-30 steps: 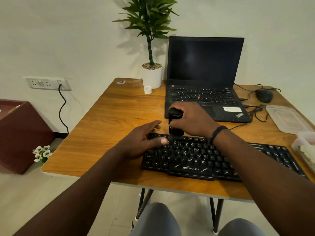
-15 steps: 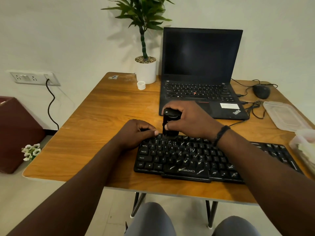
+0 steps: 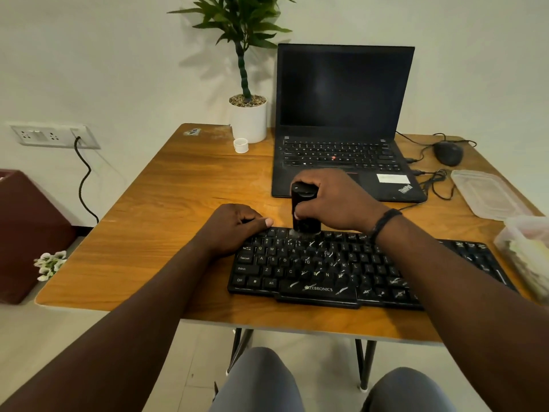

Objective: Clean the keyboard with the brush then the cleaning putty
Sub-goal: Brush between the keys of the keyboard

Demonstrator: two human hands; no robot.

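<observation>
A black Zebronics keyboard [image 3: 326, 272] lies near the front edge of the wooden table, its keys flecked with pale debris. My right hand [image 3: 335, 200] grips a black upright brush [image 3: 303, 209] whose bristle end touches the keyboard's top row. My left hand [image 3: 234, 224] grips the keyboard's top-left corner, fingers curled over its back edge and thumb lying along the top row. At the right edge stands a clear plastic container [image 3: 528, 251] with pale contents; I cannot tell whether that is the putty.
An open black laptop [image 3: 341, 120] sits behind the keyboard. A potted plant [image 3: 248, 117] and a small white cap [image 3: 240, 145] stand to its left. A mouse [image 3: 448, 153], cables and a clear lid [image 3: 487, 194] lie to the right. The wooden table [image 3: 178, 203] is bare at left.
My left hand went from lying flat on the keys to curling over the keyboard's top-left corner. The brush stayed on the top row, and the camera view shifted slightly.
</observation>
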